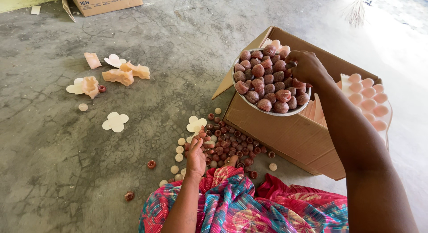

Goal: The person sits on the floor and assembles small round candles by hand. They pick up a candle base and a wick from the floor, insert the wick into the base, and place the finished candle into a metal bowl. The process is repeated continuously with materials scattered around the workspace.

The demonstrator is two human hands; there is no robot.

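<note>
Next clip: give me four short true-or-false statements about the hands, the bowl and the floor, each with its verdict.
1. The right hand rests on the heaped pieces in the bowl. True.
2. The bowl sits on the bare floor. False: it sits on the open cardboard box.
3. The left hand is at the pile of small caps on the floor. True.
4. The bowl is empty. False: it is heaped with reddish-brown pieces.

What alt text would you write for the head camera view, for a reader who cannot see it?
A seated person's right hand reaches into a bowl heaped with reddish-brown moulded pieces, set on an open cardboard box. The left hand touches a pile of small reddish caps on the concrete floor.
</note>
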